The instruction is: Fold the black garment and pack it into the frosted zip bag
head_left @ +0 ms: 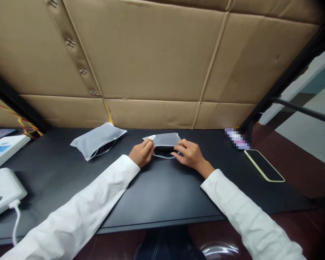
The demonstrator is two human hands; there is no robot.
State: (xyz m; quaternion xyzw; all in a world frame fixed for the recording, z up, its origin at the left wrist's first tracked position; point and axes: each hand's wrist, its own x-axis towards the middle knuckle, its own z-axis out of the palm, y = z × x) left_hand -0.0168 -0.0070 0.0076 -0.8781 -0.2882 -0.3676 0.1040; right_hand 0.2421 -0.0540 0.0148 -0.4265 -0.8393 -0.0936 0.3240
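Observation:
A frosted pouch (166,139) lies on the black table in front of me, its mouth gaping toward me with something dark inside. My left hand (142,153) pinches the left corner of its mouth. At the right side of the mouth is my right hand (190,154), thumb apart from the fingers and the fingertips at the pouch's edge; whether they grip it is unclear. Farther left rests a second frosted pouch (97,139), its opening partly parted and dark within.
Cardboard (151,54) stands along the back of the table (162,191). A phone in a pale case (264,166) lies at the right beside a blurred purple item (237,139). At the left are a white device (4,191) with a cable and a white box (8,150).

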